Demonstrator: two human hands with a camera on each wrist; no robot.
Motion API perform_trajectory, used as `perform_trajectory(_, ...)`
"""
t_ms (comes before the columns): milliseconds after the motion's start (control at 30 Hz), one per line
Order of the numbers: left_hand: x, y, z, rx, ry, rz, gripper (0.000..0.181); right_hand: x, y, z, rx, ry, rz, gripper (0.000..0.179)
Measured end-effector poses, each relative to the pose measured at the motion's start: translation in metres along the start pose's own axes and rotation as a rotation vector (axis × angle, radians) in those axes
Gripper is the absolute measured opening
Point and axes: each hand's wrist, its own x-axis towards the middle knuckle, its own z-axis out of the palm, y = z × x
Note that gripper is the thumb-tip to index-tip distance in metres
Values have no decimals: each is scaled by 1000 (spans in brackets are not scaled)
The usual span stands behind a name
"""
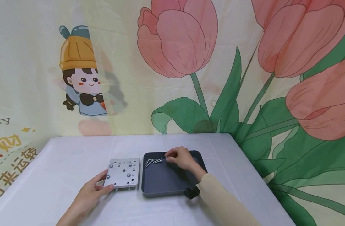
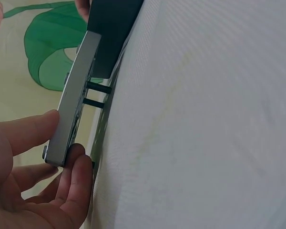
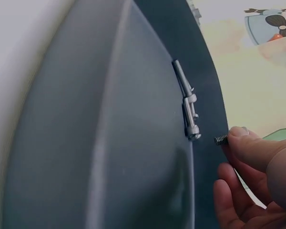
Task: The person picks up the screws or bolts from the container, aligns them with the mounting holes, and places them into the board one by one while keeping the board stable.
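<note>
Plate in the left hand, bolt in the right hand

Just left of the tray, over the worktop. Pinched at the near left corner, thumb on top, other fingers at the side and underneath. Maybe held by the edge to keep the holes free and the flat top facing up. Bolt ends poking out below, so maybe lifted a little, or maybe standing on those ends; cannot tell which.

On the right, small bolt squeezed between thumb and finger, near the far side of the tray. Only the thread end showing in the right wrist view, the rest hidden by the thumb. Likely held with fingertips for being so little. Loose bolts close together near the tray's far left corner, likely kept inside the rim so as not to roll off.

Counting: one plate, one tray, two hands. Four plate bolts, heads up. One bolt in the right hand. At least three loose bolts, too close together to count for sure.
</note>
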Motion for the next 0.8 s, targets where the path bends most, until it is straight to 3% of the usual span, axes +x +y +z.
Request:
perform_trajectory(333,-1,2,1,22,9,20,91,2,-13,8,93,12,-26,15)
perform_trajectory(800,-1,1,-1,7,3,18,92,14,-39,22,132,-24,-82,19)
